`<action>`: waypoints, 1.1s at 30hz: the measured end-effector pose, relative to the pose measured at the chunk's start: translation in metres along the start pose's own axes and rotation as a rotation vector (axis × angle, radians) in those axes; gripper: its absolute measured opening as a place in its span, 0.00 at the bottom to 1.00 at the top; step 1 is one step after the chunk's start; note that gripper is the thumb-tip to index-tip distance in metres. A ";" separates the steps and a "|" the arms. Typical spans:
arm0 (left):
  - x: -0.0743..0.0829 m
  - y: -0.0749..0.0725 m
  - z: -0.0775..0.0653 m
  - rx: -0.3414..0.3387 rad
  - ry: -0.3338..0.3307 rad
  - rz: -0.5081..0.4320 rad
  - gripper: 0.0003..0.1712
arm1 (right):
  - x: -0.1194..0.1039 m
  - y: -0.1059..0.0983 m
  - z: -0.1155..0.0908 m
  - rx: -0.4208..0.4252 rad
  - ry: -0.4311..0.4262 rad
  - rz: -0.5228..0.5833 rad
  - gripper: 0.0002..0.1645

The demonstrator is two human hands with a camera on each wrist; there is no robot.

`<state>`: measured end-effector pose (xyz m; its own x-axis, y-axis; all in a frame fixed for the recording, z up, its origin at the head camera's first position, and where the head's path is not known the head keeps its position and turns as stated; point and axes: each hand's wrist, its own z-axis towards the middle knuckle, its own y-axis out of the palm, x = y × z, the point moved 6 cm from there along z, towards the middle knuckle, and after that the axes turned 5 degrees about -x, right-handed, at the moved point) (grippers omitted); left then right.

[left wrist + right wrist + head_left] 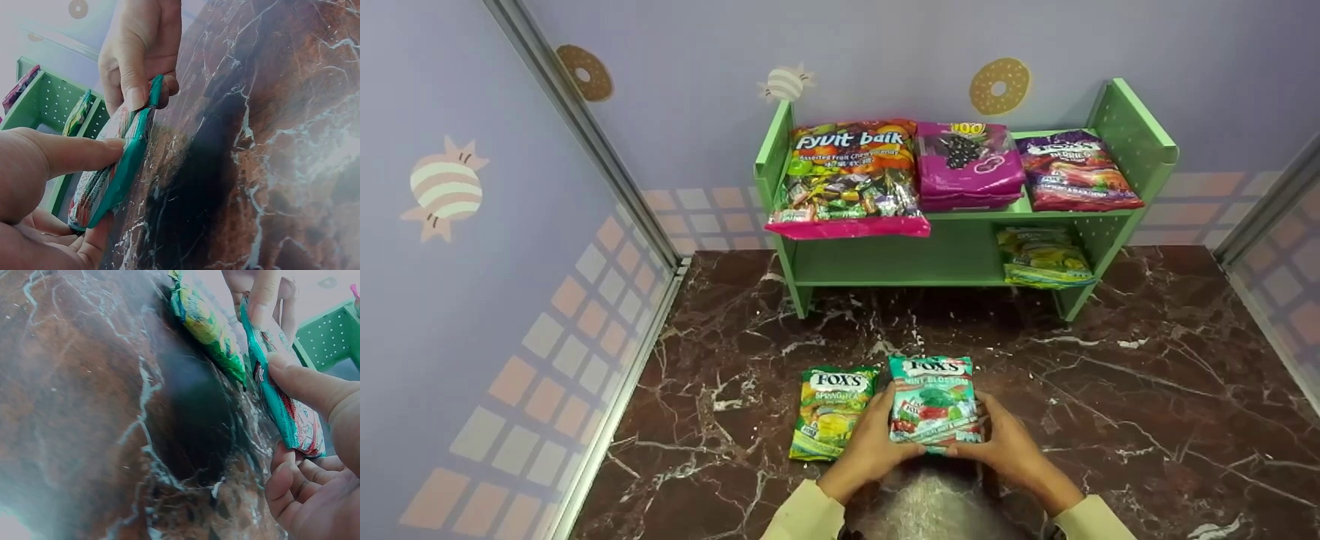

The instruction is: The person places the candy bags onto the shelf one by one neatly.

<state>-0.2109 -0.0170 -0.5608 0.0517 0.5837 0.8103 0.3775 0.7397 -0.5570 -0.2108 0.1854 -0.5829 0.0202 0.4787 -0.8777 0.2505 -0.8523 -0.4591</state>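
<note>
Both hands grip a teal Fox's Mint Blossom candy bag [934,401] by its two sides, label facing up. My left hand [874,439] has its thumb on the bag's near edge, fingers along the left side. Opposite it, my right hand [1006,442] holds the right side, thumb over the near corner. In the right wrist view the teal bag [287,402] sits between thumb and curled fingers. A green and yellow Fox's Spring Tea bag [831,412] lies on the dark marble surface, just left of my left hand.
A green two-tier shelf [900,251] stands at the back. Its top tier bears a Fyvit baik bag [851,180], a purple grape packet [969,165] and a Fox's Berries bag [1076,171]. A yellow-green bag [1044,257] lies on the lower tier, at right. Patterned walls [547,322] flank the marble surface.
</note>
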 end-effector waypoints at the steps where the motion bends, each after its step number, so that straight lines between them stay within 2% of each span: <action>1: 0.001 -0.001 0.001 -0.001 0.004 0.003 0.60 | -0.002 -0.002 0.001 0.006 -0.003 -0.017 0.57; 13: 0.019 -0.015 0.012 0.039 0.057 0.076 0.58 | -0.021 -0.018 0.015 0.030 -0.021 -0.060 0.57; 25: 0.033 -0.030 0.026 0.045 0.063 0.107 0.57 | -0.038 -0.033 0.030 0.052 -0.076 -0.120 0.54; 30: 0.039 -0.035 0.032 0.047 0.054 0.110 0.56 | -0.043 -0.038 0.036 0.039 -0.078 -0.112 0.54; 33: 0.043 -0.038 0.036 0.058 0.070 0.115 0.56 | -0.047 -0.041 0.040 0.030 -0.083 -0.098 0.55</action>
<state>-0.2565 -0.0084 -0.5115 0.1567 0.6426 0.7500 0.3117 0.6884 -0.6550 -0.2605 0.1898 -0.5285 -0.0837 0.5423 -0.8360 0.2186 -0.8085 -0.5463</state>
